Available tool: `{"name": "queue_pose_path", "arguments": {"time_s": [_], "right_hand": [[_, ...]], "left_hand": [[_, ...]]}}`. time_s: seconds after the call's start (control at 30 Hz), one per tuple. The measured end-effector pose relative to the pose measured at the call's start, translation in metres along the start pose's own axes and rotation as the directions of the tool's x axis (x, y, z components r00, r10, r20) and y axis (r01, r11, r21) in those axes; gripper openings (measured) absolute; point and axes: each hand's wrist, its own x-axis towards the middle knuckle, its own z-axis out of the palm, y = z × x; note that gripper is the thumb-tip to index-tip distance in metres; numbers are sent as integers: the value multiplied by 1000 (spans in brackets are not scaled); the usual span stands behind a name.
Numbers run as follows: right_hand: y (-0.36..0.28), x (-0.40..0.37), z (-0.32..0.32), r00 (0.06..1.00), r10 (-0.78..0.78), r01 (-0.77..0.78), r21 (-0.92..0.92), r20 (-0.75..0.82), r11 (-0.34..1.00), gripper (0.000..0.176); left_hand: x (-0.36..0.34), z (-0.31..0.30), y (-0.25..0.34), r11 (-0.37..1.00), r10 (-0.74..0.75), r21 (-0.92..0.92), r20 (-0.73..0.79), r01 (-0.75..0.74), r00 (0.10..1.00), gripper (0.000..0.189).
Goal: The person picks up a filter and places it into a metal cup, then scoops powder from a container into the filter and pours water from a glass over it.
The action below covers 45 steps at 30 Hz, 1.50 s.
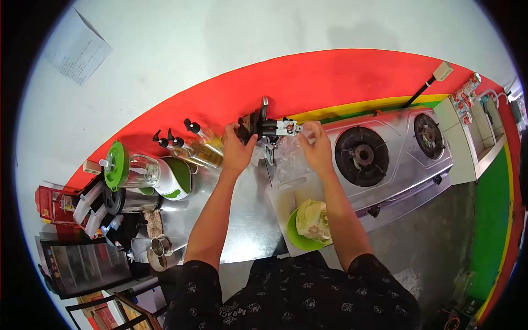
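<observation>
My left hand (237,151) is closed round the dark end of a black holder (254,126) with several handles in it, near the wall. At the holder's right side, my right hand (317,144) has its fingers bent beside a small white and silver packet (287,128); whether it grips the packet is too small to tell. Clear plastic (289,159) lies below the hands. Nearer my body, a cabbage (312,220) rests in a green bowl (297,237) on a white cutting board (280,206).
A two-burner gas stove (396,157) is to the right, with a sink (487,129) beyond. Pump bottles (201,153), a green and white blender (175,179) and metal cups (161,246) stand left on the steel table (247,220).
</observation>
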Motion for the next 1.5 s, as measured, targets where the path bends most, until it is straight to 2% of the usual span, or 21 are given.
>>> {"name": "queue_pose_path", "arguments": {"time_s": [0.1,0.13,0.2,0.33,0.43,0.5,0.53,0.6,0.63,0.73,0.77,0.83,1.0,1.07,1.17,1.23,1.27,1.3,1.4,1.43,1.5], "right_hand": [[-6,24,9,999,-53,52,-148,-2,988,51],[-3,26,13,999,-54,54,-146,5,988,51],[-3,30,21,987,-50,67,-107,152,992,44],[-15,2,29,983,-118,130,-80,139,988,36],[-24,-21,41,990,-100,107,-67,100,992,36],[-24,-36,47,989,-110,120,-101,103,988,41],[-31,-42,48,989,-108,118,-99,98,988,41],[-42,-55,50,987,-48,44,29,153,999,44],[-31,-62,56,980,-56,52,25,191,998,48],[-24,-77,69,983,-60,59,10,175,998,49],[-19,-78,73,984,-91,87,33,155,996,52],[-22,-77,74,988,-76,71,41,132,997,52],[-23,-70,76,994,-66,62,47,86,997,51],[-21,-66,75,994,68,-75,86,81,993,42],[-18,-62,76,985,172,-172,190,17,966,36],[-19,-56,71,980,199,-195,253,6,948,33],[-19,-51,68,974,227,-215,315,-4,925,30],[-10,-45,67,982,183,-161,276,-55,948,19],[-18,-23,43,975,220,-202,315,-23,927,12],[-22,-17,37,984,153,-125,257,-90,958,11],[-27,-3,18,989,117,-93,242,-89,966,11]], "left_hand": [[1,-2,-5,1000,18,22,20,-19,1000,61],[0,-2,-6,1000,13,24,14,-14,1000,61],[0,-4,-8,998,64,6,25,-64,998,58],[2,-6,-16,998,39,-59,20,-38,999,58],[3,-10,-8,986,157,-62,-10,-157,988,54],[4,-20,11,997,17,-77,103,-9,995,50],[6,-17,0,997,19,-75,108,-11,994,50],[9,-13,-13,983,131,-134,66,-122,989,46],[6,-13,-10,972,78,-231,111,-51,991,50],[-1,-11,0,957,3,-289,115,31,993,59],[-2,-10,-3,957,4,-288,119,31,993,59],[-7,-6,-11,996,64,-71,96,-57,993,68],[-14,-3,-17,992,81,-104,77,-73,994,71],[-12,-4,-20,989,77,-132,67,-67,995,70],[-7,-6,-19,993,17,-117,86,-7,996,71],[-2,-4,-19,953,-32,-298,89,57,996,68],[1,-4,-19,952,-33,-299,86,58,996,68],[5,-5,-20,971,-7,-239,74,25,997,65],[7,-12,-5,986,9,-168,70,3,998,59],[7,-15,1,987,-4,-157,79,16,997,57],[7,-16,6,986,14,-164,39,-8,999,55]]}}
